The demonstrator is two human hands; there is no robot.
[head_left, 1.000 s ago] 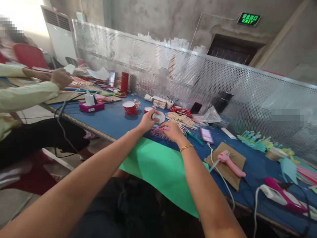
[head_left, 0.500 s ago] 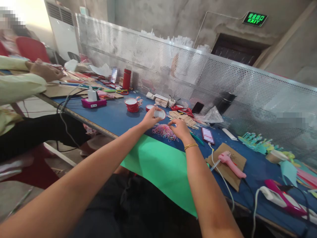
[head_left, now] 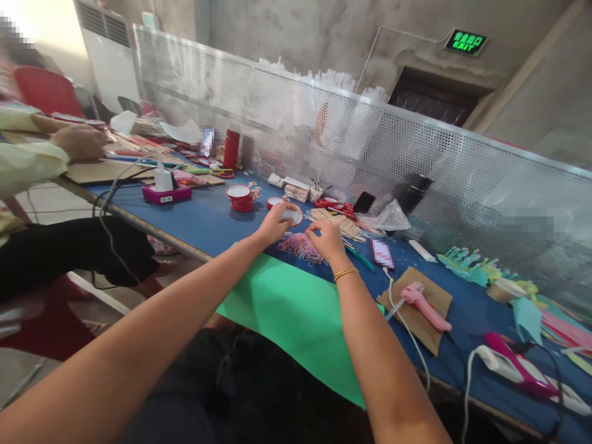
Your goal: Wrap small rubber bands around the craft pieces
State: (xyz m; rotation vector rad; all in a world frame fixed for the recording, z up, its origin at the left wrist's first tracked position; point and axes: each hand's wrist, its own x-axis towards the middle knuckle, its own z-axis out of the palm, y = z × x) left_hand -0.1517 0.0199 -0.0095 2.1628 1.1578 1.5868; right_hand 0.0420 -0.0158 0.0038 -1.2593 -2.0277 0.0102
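My left hand [head_left: 276, 223] is closed on the edge of a white disc with a red rim [head_left: 293, 216], tilted above the table. To its right, my right hand [head_left: 327, 238] is pinched over a heap of pink and multicoloured loops [head_left: 301, 246]; what its fingertips hold, if anything, is too small to make out. Behind my left hand lies another red-rimmed disc [head_left: 274, 201], partly covered. A stack of red-rimmed discs [head_left: 240, 198] stands farther left. Under my forearms a green sheet [head_left: 287, 308] hangs over the table's front edge.
On the right, a pink glue gun [head_left: 424, 305] lies on cardboard [head_left: 439, 339], with cables near. Flat wooden sticks [head_left: 340, 222] lie behind my right hand. A magenta power strip [head_left: 167, 193] sits left. A co-worker's hand [head_left: 81, 142] is at far left. A perforated metal screen [head_left: 277, 123] closes the back.
The whole view has shifted slightly, so things appear a little farther left. My left hand keeps the disc; my right hand stays by the loops, its fingers pinched closer together.
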